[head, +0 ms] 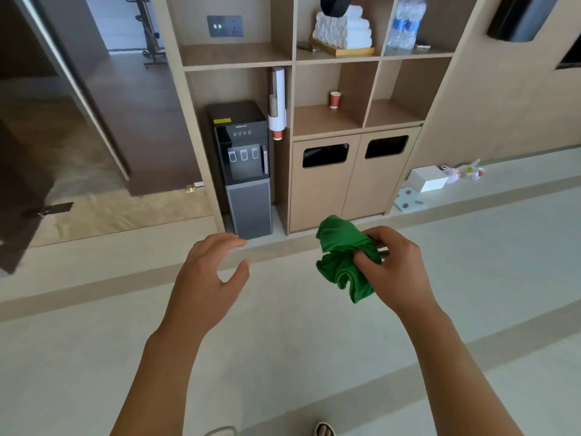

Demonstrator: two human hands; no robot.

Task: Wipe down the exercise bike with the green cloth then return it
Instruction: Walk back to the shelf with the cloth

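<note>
My right hand (394,265) grips a crumpled green cloth (342,259), bunched between thumb and fingers in front of a wooden shelf unit. My left hand (213,269) hovers to the left of the cloth, fingers loosely spread and empty. An exercise bike (147,29) shows only in part, far off at the top left, as a reflection in a mirror or through a doorway; I cannot tell which.
A wooden shelf unit (333,133) stands ahead with a black water dispenser (243,168), a cup dispenser (277,102), a red paper cup (335,99), folded white towels (344,29) and water bottles (405,20). A white box (428,178) and bags (465,173) lie on the floor at the right.
</note>
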